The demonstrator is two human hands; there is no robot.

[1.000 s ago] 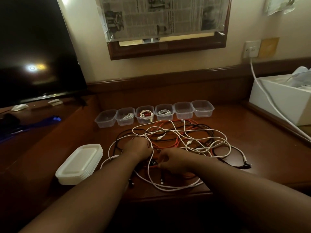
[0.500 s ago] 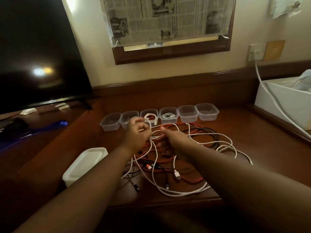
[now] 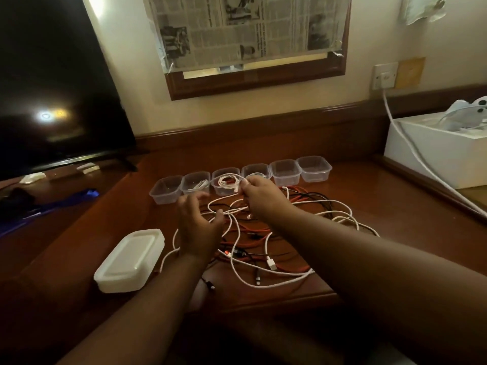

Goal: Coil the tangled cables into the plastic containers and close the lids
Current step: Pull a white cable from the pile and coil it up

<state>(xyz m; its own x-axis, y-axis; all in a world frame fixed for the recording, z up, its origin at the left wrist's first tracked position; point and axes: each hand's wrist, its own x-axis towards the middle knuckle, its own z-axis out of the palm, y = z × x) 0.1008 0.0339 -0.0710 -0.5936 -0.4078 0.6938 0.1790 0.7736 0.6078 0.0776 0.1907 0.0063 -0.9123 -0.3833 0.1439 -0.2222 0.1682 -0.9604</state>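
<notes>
Just left of the left hand (image 3: 196,227), whose fingers are spread and hold nothing, sits a stack of white plastic lids (image 3: 130,260). Under both hands lies the tangle of white, red and black cables (image 3: 266,233). The right hand (image 3: 263,200) pinches a white cable (image 3: 232,210); beyond it, six clear plastic containers (image 3: 313,169) stand in a row.

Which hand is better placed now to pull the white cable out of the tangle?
Probably the right hand: it already pinches the white cable above the tangle. The left hand hangs open beside the strand, so it can hold the pile down.
</notes>
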